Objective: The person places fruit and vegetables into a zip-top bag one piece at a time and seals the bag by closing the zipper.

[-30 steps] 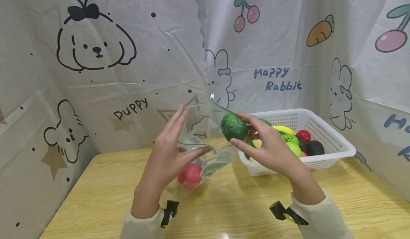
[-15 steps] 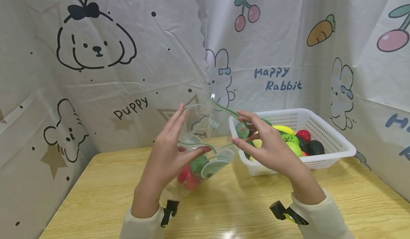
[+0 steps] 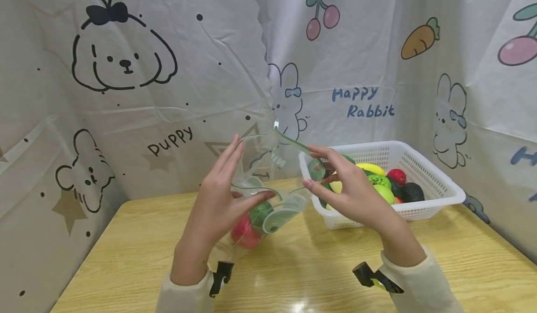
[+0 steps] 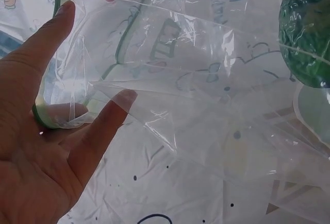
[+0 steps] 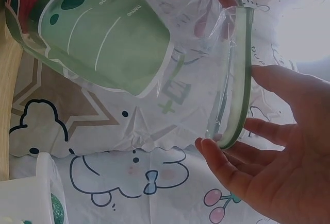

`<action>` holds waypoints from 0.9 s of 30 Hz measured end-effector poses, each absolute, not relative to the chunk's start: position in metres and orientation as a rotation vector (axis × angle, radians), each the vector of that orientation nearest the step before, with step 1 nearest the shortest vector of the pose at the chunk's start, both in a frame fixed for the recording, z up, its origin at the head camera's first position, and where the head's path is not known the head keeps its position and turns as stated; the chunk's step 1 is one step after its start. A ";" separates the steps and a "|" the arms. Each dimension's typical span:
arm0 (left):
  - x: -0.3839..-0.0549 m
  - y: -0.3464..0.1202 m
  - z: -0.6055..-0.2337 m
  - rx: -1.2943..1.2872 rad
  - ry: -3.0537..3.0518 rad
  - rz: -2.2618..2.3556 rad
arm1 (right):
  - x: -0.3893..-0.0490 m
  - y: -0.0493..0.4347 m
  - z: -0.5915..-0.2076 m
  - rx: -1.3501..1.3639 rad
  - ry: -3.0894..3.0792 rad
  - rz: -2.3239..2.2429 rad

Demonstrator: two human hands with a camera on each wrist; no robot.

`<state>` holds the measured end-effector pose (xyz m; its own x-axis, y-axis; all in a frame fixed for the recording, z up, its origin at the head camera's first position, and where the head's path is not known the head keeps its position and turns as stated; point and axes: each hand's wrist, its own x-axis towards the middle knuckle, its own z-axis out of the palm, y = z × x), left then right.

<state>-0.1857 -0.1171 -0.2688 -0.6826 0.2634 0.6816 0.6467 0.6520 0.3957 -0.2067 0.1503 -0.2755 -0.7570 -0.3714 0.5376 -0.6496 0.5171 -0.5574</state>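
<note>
A clear zip bag (image 3: 278, 220) with a green-edged mouth and a green printed panel hangs with its mouth spread wide. My left hand (image 3: 218, 206) holds the mouth on its left side, thumb along the near edge. In the left wrist view its thumb meets the green zip edge. My right hand (image 3: 354, 187) has its fingers spread at the opposite edge; in the right wrist view the fingertips (image 5: 206, 147) touch the green rim. Inside the bag, a dark green wrinkled avocado (image 3: 261, 214) lies against red round fruit (image 3: 246, 233). The panel partly hides them.
A white slatted basket (image 3: 455, 196) stands behind the right hand. It holds a yellow fruit (image 3: 370, 168), light green fruit (image 3: 383, 193), a dark fruit (image 3: 413, 192) and a red one (image 3: 396, 176). The wooden table (image 3: 147, 243) runs to a printed curtain (image 3: 189, 71) behind.
The right hand has let go of the avocado, which dropped into the bag beside the red fruit. Both hands stay at the bag's mouth, almost unmoved.
</note>
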 end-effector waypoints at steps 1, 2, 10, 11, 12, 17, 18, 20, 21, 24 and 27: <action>-0.186 -0.117 -0.269 -0.705 -2.282 -0.857 | -0.207 0.150 -0.276 0.852 -2.409 1.101; -0.186 -0.117 -0.269 -0.704 -2.282 -0.858 | -0.207 0.150 -0.276 0.858 -2.407 1.098; -0.186 -0.117 -0.268 -0.700 -2.294 -0.871 | -0.209 0.153 -0.275 0.877 -2.407 1.072; -0.186 -0.117 -0.268 -0.699 -2.294 -0.872 | -0.209 0.154 -0.274 0.877 -2.406 1.075; -0.186 -0.117 -0.268 -0.697 -2.296 -0.872 | -0.209 0.155 -0.273 0.875 -2.403 1.076; -0.186 -0.117 -0.268 -0.682 -2.311 -0.888 | -0.210 0.168 -0.269 0.836 -2.385 1.112; -0.187 -0.117 -0.267 -0.680 -2.314 -0.891 | -0.210 0.172 -0.268 0.819 -2.388 1.110; -0.187 -0.117 -0.267 -0.677 -2.319 -0.894 | -0.211 0.179 -0.266 0.787 -2.390 1.106; -0.187 -0.117 -0.267 -0.676 -2.321 -0.894 | -0.211 0.183 -0.266 0.770 -2.392 1.095; -0.188 -0.117 -0.267 -0.678 -2.321 -0.898 | -0.214 0.193 -0.264 0.718 -2.400 1.039; -0.189 -0.116 -0.267 -0.682 -2.318 -0.907 | -0.217 0.203 -0.264 0.667 -2.431 0.974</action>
<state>-0.1886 -0.1163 -0.2668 -0.7177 0.2515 0.6494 0.6255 0.6427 0.4424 -0.2171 0.2030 -0.2637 -0.7892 -0.2694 0.5519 -0.5760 0.6364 -0.5130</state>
